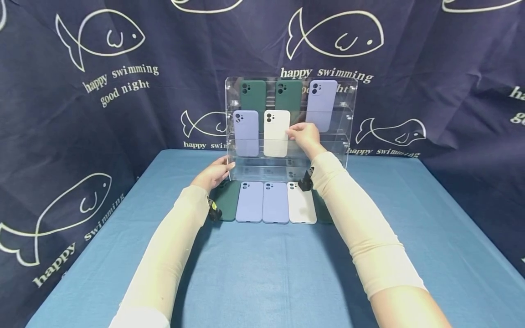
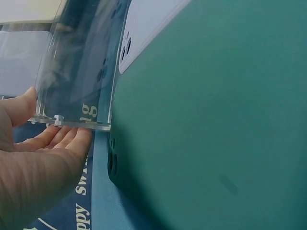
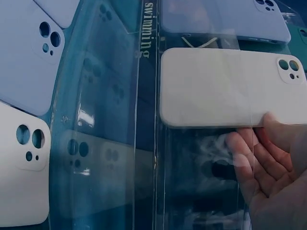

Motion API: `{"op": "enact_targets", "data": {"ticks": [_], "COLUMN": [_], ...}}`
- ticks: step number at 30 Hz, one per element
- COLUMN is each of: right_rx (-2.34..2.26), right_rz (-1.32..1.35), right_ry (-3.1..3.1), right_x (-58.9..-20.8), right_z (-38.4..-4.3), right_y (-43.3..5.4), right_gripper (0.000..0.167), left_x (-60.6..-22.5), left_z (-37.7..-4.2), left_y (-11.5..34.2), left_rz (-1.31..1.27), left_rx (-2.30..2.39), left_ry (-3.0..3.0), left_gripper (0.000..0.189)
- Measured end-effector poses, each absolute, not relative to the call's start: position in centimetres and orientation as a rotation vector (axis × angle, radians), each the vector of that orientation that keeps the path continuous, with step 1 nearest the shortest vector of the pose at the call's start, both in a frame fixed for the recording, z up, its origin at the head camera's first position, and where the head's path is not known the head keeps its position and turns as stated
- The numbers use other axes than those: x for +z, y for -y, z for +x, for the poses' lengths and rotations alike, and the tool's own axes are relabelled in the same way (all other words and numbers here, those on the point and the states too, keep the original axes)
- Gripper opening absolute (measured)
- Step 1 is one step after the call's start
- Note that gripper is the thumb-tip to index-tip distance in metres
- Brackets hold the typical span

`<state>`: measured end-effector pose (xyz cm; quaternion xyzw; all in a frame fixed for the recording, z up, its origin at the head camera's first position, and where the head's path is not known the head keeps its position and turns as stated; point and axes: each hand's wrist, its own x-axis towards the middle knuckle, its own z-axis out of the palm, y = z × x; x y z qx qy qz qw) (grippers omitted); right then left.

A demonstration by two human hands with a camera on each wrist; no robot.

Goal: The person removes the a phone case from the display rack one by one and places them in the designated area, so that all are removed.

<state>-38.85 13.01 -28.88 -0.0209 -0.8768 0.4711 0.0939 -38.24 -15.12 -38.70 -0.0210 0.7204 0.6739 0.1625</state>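
A clear acrylic display rack (image 1: 256,175) stands upright at the back of the blue cloth-covered table. On its middle tier is a white phone case (image 1: 275,136), whose right edge my right hand (image 1: 306,136) pinches; in the right wrist view the thumb lies at the case's edge (image 3: 211,91). My left hand (image 1: 214,174) grips the rack's lower left side, thumb toward the front and fingers outside, as the left wrist view also shows. Left of the white case sits a lavender case (image 1: 246,136). The upper tier bears two green cases (image 1: 253,95) and another lavender one (image 1: 322,105).
A row of phone cases lies flat before the rack: green ones (image 1: 227,202) at both ends, two lavender (image 1: 249,202) and a white one (image 1: 302,206) between. My right forearm partly covers the right green case. Dark fish-print fabric (image 1: 197,59) hangs behind the table.
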Motion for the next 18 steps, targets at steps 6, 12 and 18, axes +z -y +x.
{"op": "enact_targets", "data": {"ticks": [6, 12, 18], "right_rx": [1.421, 1.473, 1.568], "right_rz": [-0.063, -0.108, -0.096], "right_ry": [2.604, 2.589, 2.508], "right_x": [-28.8, -28.9, -29.1], "right_z": [-38.9, -38.7, -38.4], "right_y": [-13.2, -13.1, -13.0], "right_gripper": [0.028, 0.026, 0.026], "left_x": [-36.8, -36.5, -37.2], "left_z": [-36.8, -36.4, -36.9], "left_y": [14.7, 14.6, 14.8], "left_rz": [-0.106, -0.107, -0.118], "left_rx": [1.947, 1.921, 1.957], "left_ry": [-1.981, -1.976, -1.979], "left_gripper": [0.065, 0.065, 0.064]}}
